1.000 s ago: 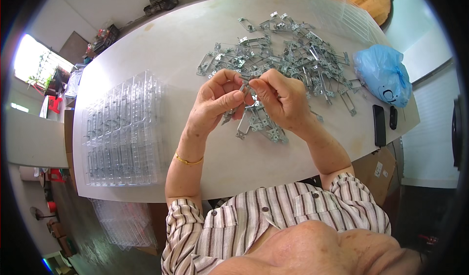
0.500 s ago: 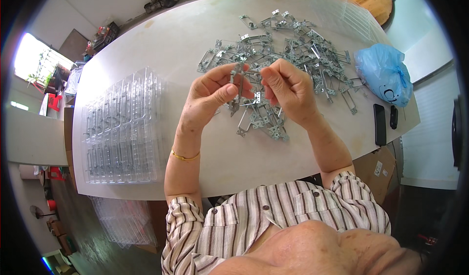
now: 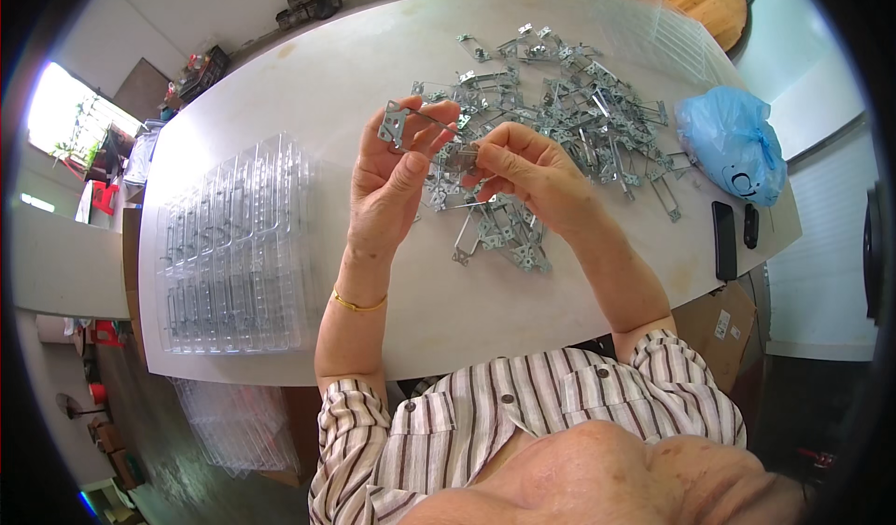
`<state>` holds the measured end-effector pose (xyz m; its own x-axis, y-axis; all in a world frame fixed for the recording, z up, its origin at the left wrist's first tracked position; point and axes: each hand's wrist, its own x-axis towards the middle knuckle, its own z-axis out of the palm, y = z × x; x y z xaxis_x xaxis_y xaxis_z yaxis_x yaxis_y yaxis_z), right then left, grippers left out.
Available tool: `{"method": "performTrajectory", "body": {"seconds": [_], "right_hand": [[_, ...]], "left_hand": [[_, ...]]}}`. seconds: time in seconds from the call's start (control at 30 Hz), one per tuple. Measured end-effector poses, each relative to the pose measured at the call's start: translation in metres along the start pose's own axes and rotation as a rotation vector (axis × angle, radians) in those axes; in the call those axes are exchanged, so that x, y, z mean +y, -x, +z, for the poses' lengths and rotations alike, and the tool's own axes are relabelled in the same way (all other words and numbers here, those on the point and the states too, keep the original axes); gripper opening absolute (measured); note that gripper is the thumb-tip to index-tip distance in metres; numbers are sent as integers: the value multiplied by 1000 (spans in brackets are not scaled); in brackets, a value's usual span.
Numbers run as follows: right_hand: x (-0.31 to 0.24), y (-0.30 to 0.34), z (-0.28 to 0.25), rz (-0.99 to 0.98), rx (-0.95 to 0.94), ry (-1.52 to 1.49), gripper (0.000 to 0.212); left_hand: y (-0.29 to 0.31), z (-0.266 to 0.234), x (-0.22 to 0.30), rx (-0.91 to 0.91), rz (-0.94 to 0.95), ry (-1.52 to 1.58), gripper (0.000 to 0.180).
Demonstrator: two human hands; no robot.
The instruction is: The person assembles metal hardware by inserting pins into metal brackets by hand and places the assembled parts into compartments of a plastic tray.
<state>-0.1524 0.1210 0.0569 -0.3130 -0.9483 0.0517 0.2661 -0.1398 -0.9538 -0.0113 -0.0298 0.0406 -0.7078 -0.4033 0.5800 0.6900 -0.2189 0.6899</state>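
Observation:
A small metal bracket [image 3: 394, 126], with a flat perforated end plate and thin rods, is held up over the table. My right hand [image 3: 546, 182] pinches its near-right end between thumb and fingers, which partly cover that end. Its left plate lies before the fingertips of my left hand [image 3: 381, 194]. That hand's fingers are spread, with the thumb apart from the bracket; whether the fingertips touch the plate I cannot tell. Behind and below my hands spreads a loose pile of similar metal brackets [image 3: 602, 105].
Clear plastic trays [image 3: 238, 245] with brackets in their slots lie on the left of the white table [image 3: 345, 40]. To the right are a blue plastic bag [image 3: 733, 142], a black phone [image 3: 724, 240] and a small black object [image 3: 751, 224]. More clear trays [image 3: 667, 26] lie far right.
The bracket has turned from upright to slanting sideways, its plate now at the left. My left fingers have opened from their grip, and my right hand has moved left and slightly down.

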Motion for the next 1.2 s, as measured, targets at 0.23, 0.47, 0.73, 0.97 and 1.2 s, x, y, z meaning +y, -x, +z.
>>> {"method": "performTrajectory", "body": {"seconds": [0.23,0.47,0.73,0.97,1.2], "right_hand": [[-5,0,-5,-187,119,40,16],[-15,3,-14,-442,137,276,11],[-23,6,-16,-633,-54,756,9],[-24,4,-9,-723,48,827,12],[-24,8,-8,-724,267,829,7]], "left_hand": [[1,3,-2,-33,-56,-42,50],[-3,4,8,-46,-203,107,43],[0,12,15,-15,-547,-104,40],[2,11,16,-16,-599,-153,34],[0,14,16,54,-562,-147,32]]}}
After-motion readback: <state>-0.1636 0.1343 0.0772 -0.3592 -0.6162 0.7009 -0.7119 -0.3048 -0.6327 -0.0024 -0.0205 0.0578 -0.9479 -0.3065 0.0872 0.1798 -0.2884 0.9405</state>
